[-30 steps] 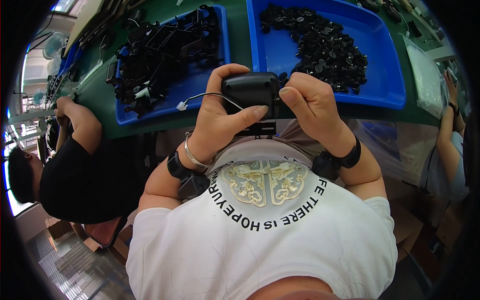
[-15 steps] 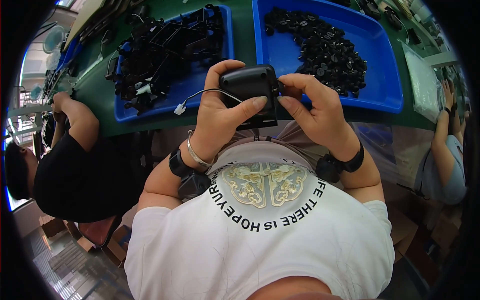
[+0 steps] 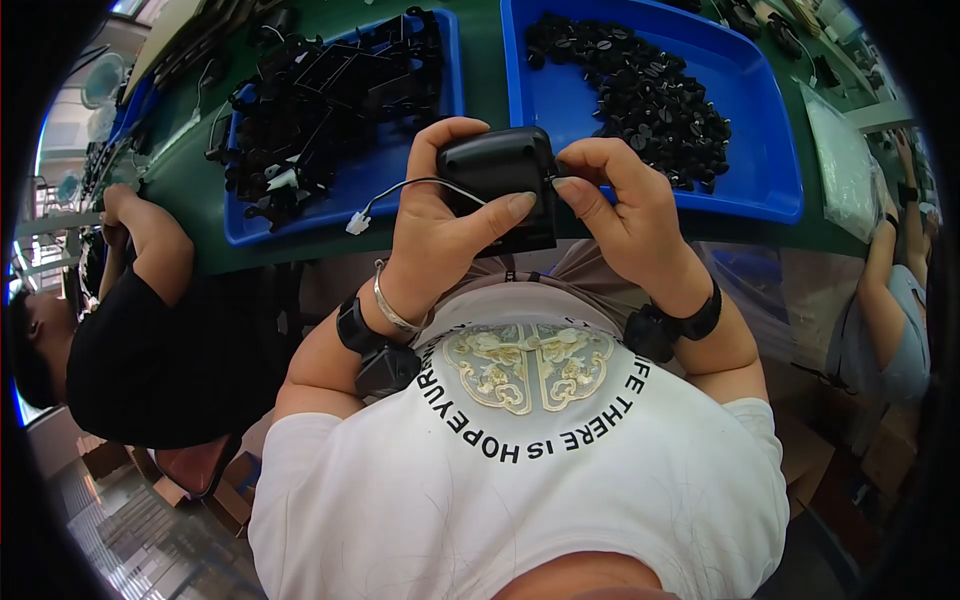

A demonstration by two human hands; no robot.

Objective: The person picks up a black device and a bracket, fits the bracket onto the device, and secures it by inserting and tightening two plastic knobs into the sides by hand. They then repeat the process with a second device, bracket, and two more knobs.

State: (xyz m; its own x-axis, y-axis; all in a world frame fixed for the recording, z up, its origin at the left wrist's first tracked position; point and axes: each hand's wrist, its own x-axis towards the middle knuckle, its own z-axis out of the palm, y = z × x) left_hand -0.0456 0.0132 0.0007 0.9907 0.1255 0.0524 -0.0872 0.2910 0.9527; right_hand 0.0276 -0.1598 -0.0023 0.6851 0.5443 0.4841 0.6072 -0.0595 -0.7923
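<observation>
My left hand [image 3: 440, 215] is wrapped round a black plastic housing [image 3: 495, 165] with rounded corners, its thumb lying across the face. From under that thumb runs a thin cable with a white connector [image 3: 359, 222] hanging loose to the left. At the housing's right side, my right hand [image 3: 630, 205] has its thumb and index finger pinched close together. Whatever sits between those fingertips is small, dark and mostly hidden, touching the housing's edge. Both hands are held above the table's near edge.
On the green table [image 3: 483, 80], a blue tray [image 3: 457, 60] at left holds tangled black plastic brackets. Another blue tray [image 3: 770, 150] at right carries a heap of black slotted-head screws [image 3: 655, 100]. A clear plastic bag [image 3: 842, 165] lies further right. People sit on both sides.
My right thumb and fingers have shifted slightly and turned against the housing's right side. The housing has tilted a little; my left hand keeps its hold.
</observation>
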